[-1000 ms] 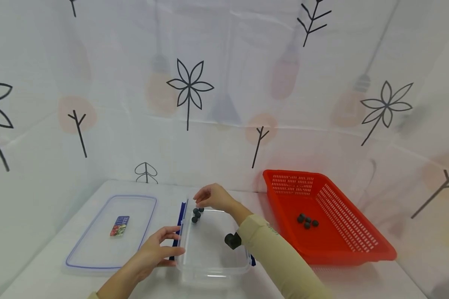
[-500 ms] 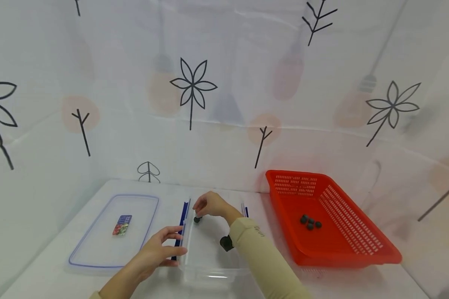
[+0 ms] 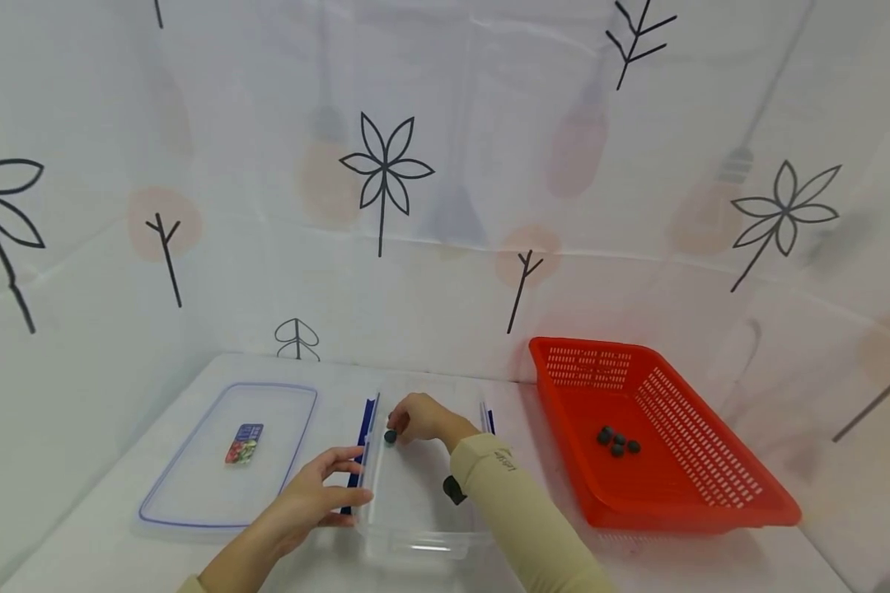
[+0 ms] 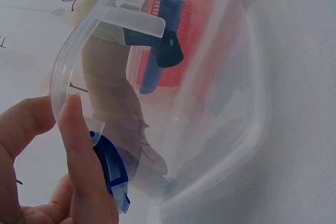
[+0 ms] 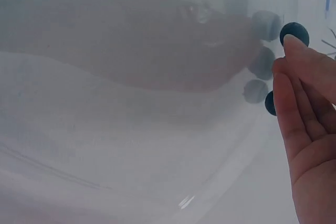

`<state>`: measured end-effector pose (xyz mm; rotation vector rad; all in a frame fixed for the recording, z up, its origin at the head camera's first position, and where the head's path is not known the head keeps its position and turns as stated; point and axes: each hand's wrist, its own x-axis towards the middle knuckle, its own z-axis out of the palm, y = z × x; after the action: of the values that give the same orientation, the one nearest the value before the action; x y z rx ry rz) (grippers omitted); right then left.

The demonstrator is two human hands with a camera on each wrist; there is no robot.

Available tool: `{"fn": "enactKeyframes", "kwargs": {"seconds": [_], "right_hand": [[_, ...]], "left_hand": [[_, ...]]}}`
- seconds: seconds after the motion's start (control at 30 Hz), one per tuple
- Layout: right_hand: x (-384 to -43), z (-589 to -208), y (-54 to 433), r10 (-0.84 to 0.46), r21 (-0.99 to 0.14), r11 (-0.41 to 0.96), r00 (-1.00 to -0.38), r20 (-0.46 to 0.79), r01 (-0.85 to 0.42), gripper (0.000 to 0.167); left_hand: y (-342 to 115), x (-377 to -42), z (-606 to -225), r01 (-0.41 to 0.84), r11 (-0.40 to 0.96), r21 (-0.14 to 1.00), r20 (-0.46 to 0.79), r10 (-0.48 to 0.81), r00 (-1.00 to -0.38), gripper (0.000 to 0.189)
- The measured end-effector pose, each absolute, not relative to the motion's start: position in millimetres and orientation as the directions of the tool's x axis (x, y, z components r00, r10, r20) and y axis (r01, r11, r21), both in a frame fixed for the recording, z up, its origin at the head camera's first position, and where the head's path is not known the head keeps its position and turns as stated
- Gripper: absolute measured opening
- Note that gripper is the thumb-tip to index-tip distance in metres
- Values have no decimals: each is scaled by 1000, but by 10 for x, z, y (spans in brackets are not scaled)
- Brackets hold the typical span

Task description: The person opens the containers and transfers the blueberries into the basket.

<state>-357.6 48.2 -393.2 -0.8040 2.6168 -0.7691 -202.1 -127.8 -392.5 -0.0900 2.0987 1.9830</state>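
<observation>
A clear plastic food container (image 3: 415, 539) with blue side clips (image 4: 111, 166) stands in front of me. My left hand (image 3: 315, 494) grips its left wall, thumb and fingers at the rim beside a clip. Inside the container, my right hand (image 3: 424, 417) reaches to the far left corner, fingertips drawn together among dark blueberries. One blueberry (image 5: 294, 34) touches the thumb tip in the right wrist view. Another blueberry (image 5: 270, 103) peeks out behind the fingers. The thumb and fingers pinch at a blueberry mostly hidden between them. Pale reflections of the berries show beside them.
Right of the container, a red perforated basket (image 3: 593, 494) holds several blueberries (image 3: 618, 441). On the left lies the clear lid (image 3: 193, 486) with a blue edge and a fruit label (image 3: 245, 443). A patterned white cloth (image 3: 445, 321) hangs behind the table.
My right hand has lowered from above the berry cluster into the container's far left corner, its fingers closing in among the berries. The left hand keeps its hold on the wall.
</observation>
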Motion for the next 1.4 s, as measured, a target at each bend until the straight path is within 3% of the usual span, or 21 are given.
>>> {"fn": "enactKeyframes", "kwargs": {"seconds": [0.2, 0.4, 0.8, 1.13, 1.4], "right_hand": [[-3584, -3969, 460, -613, -543, 705, -776, -145, -456, 19], [-3503, -3940, 432, -589, -505, 738, -792, -157, -449, 14], [-3449, -3942, 400, -610, -527, 721, -773, -174, -450, 11], [-3369, -3826, 441, -602, -724, 633, -763, -236, -275, 10], [-3213, -3550, 533, -631, -813, 516, -762, -146, -271, 11]], "left_hand": [[-1270, -2019, -3908, -217, 66, 974, -224, 120, -967, 65], [-1267, -2017, -3919, -218, 68, 974, -224, 106, -969, 64], [-1251, -2022, -3929, -222, 69, 973, -228, 89, -970, 63], [-1243, -2016, -3912, -223, 74, 972, -230, 109, -967, 63], [-1256, -2012, -3920, -223, 69, 972, -230, 119, -966, 65]]}}
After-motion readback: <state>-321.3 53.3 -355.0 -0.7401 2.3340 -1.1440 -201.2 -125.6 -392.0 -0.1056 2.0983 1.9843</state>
